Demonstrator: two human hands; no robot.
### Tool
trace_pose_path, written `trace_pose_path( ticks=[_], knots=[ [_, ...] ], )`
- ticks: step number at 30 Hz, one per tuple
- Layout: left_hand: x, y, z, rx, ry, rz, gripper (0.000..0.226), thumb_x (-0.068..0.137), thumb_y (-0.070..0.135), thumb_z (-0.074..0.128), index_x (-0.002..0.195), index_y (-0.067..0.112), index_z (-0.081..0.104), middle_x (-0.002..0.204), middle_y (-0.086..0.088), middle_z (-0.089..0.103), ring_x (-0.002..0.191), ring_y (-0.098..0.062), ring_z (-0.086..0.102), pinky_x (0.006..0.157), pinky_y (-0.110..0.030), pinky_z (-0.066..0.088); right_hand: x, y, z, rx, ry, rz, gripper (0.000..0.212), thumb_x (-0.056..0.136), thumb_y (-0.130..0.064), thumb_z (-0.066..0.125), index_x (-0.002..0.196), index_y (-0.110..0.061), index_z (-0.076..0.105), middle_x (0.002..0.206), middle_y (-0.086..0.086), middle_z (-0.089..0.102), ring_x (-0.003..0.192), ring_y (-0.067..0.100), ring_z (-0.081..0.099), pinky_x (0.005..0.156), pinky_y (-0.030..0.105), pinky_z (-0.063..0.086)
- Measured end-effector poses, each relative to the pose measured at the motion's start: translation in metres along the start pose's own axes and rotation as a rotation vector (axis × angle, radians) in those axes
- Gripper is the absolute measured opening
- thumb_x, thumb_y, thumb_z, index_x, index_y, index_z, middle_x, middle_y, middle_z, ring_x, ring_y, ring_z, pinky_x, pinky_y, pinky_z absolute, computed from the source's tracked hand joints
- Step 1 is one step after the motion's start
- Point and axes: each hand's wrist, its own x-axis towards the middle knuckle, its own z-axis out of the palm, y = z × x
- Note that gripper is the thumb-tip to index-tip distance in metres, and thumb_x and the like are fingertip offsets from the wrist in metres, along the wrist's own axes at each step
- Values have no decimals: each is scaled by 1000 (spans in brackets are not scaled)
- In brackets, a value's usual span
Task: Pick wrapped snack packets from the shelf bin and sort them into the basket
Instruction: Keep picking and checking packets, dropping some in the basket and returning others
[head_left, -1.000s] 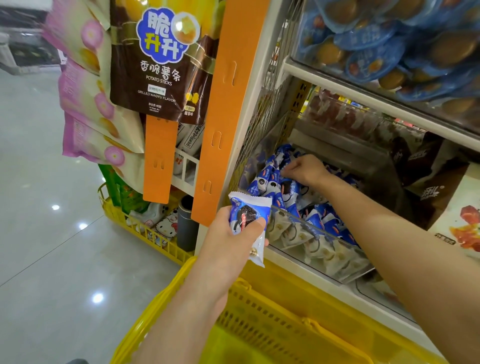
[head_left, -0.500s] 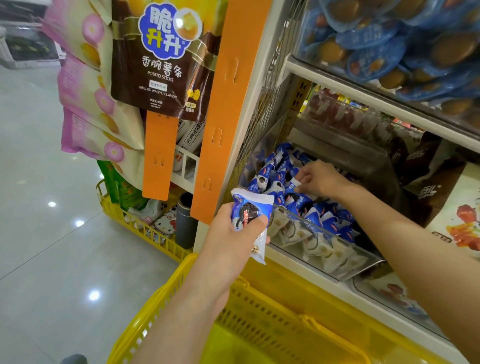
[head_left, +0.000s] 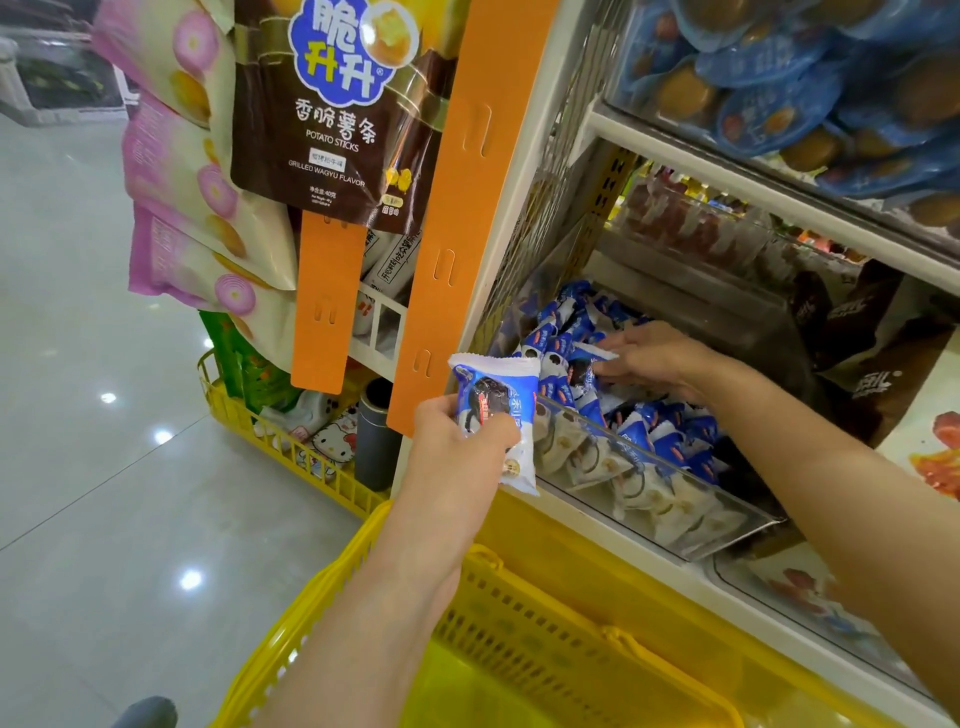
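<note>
Hanging bags (head_left: 176, 171) of pink-and-cream snacks, far left, clipped one above another so that each front shows. Brown potato-stick bag (head_left: 332, 104) beside them, above an orange strip (head_left: 324, 301). Low yellow crate (head_left: 291, 447) on the floor beneath, holding small cartoon-printed goods. Orange upright panel (head_left: 467, 182) marks the end of the shelf unit. Left hand (head_left: 457, 447), just in front of the panel's foot: fingers and thumb curled round one blue-and-white packet (head_left: 498, 410), held upright and clear of the shelf edge, above the near end of the basket (head_left: 519, 639), most likely kept ready there for dropping in. The basket, yellow plastic, stands directly below the shelf front so that a released packet would fall into it; what it holds is not visible. Clear bin (head_left: 727, 535) on the lower shelf, tilted toward the aisle so that stock slides forward; heap of like packets (head_left: 639, 426) fills it. Right hand (head_left: 654, 358) reaches in from the right, fingers low and stretched over the back of the heap, touching it; a white wrapper edge lies at the fingertips, though whether they pinch it cannot be told. Blue packs (head_left: 805, 93) crowd the shelf above, far right.
</note>
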Motion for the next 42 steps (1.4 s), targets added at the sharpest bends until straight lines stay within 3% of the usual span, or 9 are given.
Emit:
trace_pose_path(
  ticks=[3, 6, 11, 17, 22, 25, 30, 36, 42],
  knots=[
    [-1, -2, 1, 22, 7, 88, 33, 86, 14, 61, 117, 20, 50, 107, -4, 66, 94, -16, 65, 81, -34, 55, -2, 6, 1, -89, 56, -80, 27, 85, -12, 65, 111, -6, 60, 114, 13, 62, 86, 18, 63, 57, 22, 55],
    [-3, -1, 0, -43, -24, 175, 35, 86, 15, 61, 117, 28, 51, 103, 1, 68, 81, -10, 69, 61, -23, 55, 3, 4, 7, -139, 131, -129, 19, 86, -17, 65, 102, -7, 62, 89, 9, 64, 71, 17, 63, 56, 24, 54],
    [-3, -1, -1, -74, -18, 177, 35, 85, 14, 62, 117, 22, 52, 102, -3, 69, 77, -11, 70, 58, -22, 55, 15, 3, 14, -147, 204, -142, 19, 81, -16, 71, 76, -14, 53, 76, 1, 56, 56, 16, 59, 45, 23, 53],
    [1, -3, 0, -34, 12, 165, 27, 85, 18, 61, 111, 19, 52, 101, 0, 67, 77, -7, 69, 57, -20, 55, 19, 6, 22, -307, 264, -257, 22, 80, -18, 72, 95, -11, 58, 80, 3, 60, 83, 24, 62, 81, 39, 53],
    [-1, -5, 0, -2, 3, 145, 25, 87, 18, 60, 111, 18, 52, 101, -1, 67, 76, -7, 69, 60, -23, 57, 3, 2, 27, -349, 312, -287, 34, 94, -21, 53, 124, -7, 52, 112, 12, 63, 106, 27, 58, 85, 29, 42],
    [-1, -8, 0, -2, -8, 101, 23, 89, 15, 59, 111, 16, 52, 102, -3, 66, 75, -9, 69, 58, -22, 56, -32, -7, 24, -180, 348, -386, 30, 98, -28, 43, 121, -12, 52, 117, 11, 62, 102, 24, 60, 87, 34, 46],
    [-8, -17, 3, 58, -41, 46, 24, 87, 13, 60, 109, 14, 50, 101, -8, 64, 74, -10, 68, 55, -21, 55, -113, -4, 40, 190, 118, -492, 21, 95, -36, 44, 87, -28, 62, 85, -6, 68, 67, -1, 61, 61, 21, 52],
    [-21, -33, 6, 364, -130, 22, 28, 88, 22, 60, 113, 25, 50, 112, 5, 61, 93, -5, 61, 67, -21, 50, -152, 27, 52, 317, -26, -388, 10, 85, -13, 65, 88, -23, 64, 89, 20, 68, 67, 14, 62, 58, 17, 53],
    [-29, -34, 17, 298, -104, 98, 16, 93, 24, 51, 83, 17, 61, 72, 3, 63, 54, 4, 59, 47, -8, 42, -166, 56, 70, 419, -37, -370, 10, 88, -12, 60, 83, -16, 68, 76, 8, 68, 64, 5, 60, 55, 14, 50]
  ],
)
